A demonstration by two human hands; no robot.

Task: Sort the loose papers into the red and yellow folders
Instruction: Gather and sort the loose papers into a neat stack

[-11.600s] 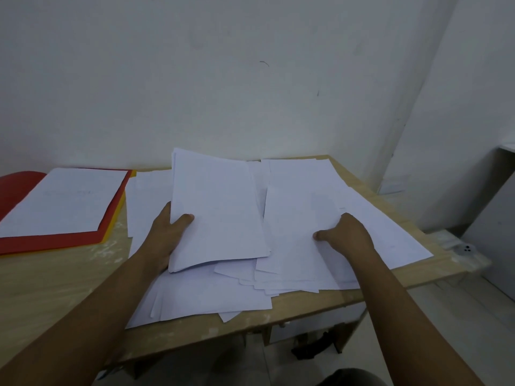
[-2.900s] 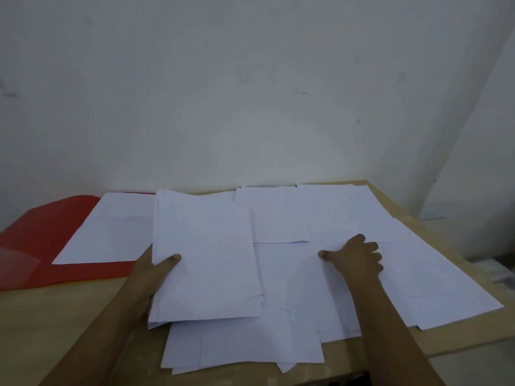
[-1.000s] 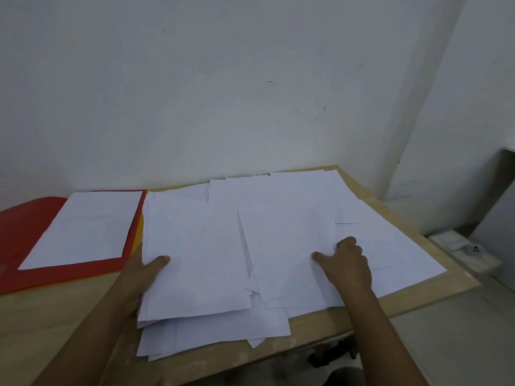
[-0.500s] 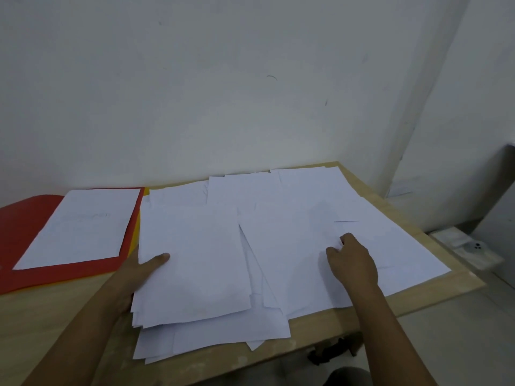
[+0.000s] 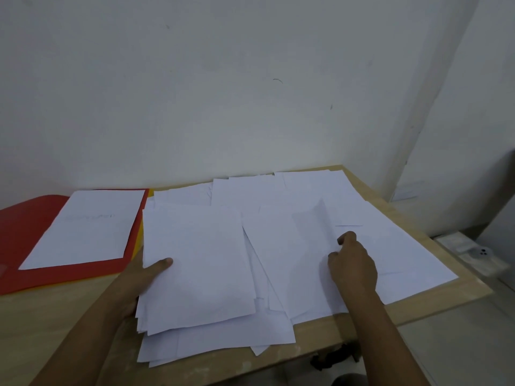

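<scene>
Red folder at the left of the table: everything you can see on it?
The red folder lies open and flat at the wooden table's far left, running off the frame's left edge. It looks like thin matte card. One white sheet with faint writing lies on it. A yellow edge peeks from beneath its right and near sides. Neither hand touches it.

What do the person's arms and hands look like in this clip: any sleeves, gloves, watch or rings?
Both forearms are bare for as far as the picture shows them, with no sleeve edge in view. The left hand and the right hand wear no gloves. No watch, bracelet or band shows at either wrist, and no ring can be made out on the visible fingers. Nails look short, though the dim picture hides finer detail.
</scene>
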